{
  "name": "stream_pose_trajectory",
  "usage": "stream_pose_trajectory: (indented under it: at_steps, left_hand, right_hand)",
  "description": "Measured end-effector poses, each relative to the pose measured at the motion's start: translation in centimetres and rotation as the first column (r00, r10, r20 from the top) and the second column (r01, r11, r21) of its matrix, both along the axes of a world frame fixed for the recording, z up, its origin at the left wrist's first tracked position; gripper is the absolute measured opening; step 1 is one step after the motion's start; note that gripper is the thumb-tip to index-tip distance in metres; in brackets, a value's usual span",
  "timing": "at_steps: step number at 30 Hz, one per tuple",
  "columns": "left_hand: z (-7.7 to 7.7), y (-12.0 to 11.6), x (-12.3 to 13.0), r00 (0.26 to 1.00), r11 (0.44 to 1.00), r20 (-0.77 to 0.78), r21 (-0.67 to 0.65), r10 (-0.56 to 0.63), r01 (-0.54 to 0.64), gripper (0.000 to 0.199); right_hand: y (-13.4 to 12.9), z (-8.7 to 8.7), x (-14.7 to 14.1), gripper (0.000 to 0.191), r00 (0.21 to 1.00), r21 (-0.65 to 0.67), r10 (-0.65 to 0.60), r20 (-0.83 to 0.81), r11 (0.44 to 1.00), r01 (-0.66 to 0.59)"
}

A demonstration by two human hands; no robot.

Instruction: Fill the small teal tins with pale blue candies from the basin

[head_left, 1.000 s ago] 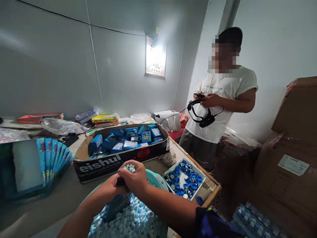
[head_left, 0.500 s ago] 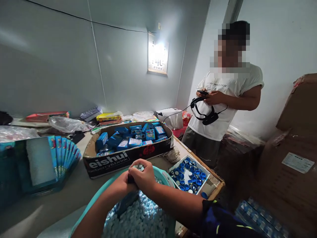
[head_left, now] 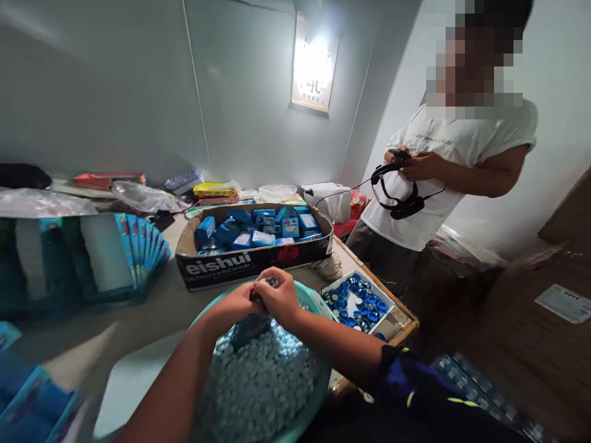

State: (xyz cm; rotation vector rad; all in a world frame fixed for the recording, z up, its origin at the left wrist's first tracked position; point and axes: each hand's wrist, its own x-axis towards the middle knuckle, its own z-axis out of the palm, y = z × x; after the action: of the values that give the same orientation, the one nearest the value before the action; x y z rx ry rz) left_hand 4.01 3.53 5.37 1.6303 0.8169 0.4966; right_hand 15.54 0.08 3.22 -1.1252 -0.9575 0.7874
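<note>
Both my hands meet over a turquoise tub (head_left: 318, 301) filled with small white tablets (head_left: 263, 381). My right hand (head_left: 282, 296) is curled closed, and some tablets show between its thumb and fingers. Pressed against it, my left hand (head_left: 233, 306) has its fingers wrapped inward. What the left hand holds, if anything, is hidden by the fingers and shadow. Under the hands, a dark blue patch lies at the tablets' surface; whether it is an object or a shadow I cannot tell.
Behind the tub stands a carton (head_left: 221, 271) of small blue boxes (head_left: 263, 237). A white tray (head_left: 390, 307) of blue caps sits to its right. Fanned blue packaging (head_left: 143, 252) lies left. Across the table corner, a person (head_left: 443, 178) holds a phone and a black headset.
My view has tilted down and turned left, so the scene sits higher and farther right. My hands stay together over the tub, with tablets still showing in the right one.
</note>
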Motion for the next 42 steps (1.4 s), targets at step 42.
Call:
stream_pose_trajectory:
  at_steps: [42]
  left_hand:
    - [-1.9,0.3,-1.0,0.998,0.981,0.036,-0.180,-0.060,0.065,0.058]
  right_hand:
    - [-2.0,-0.6,2.6,0.032,0.919,0.087,0.337,-0.206,0.942,-0.325]
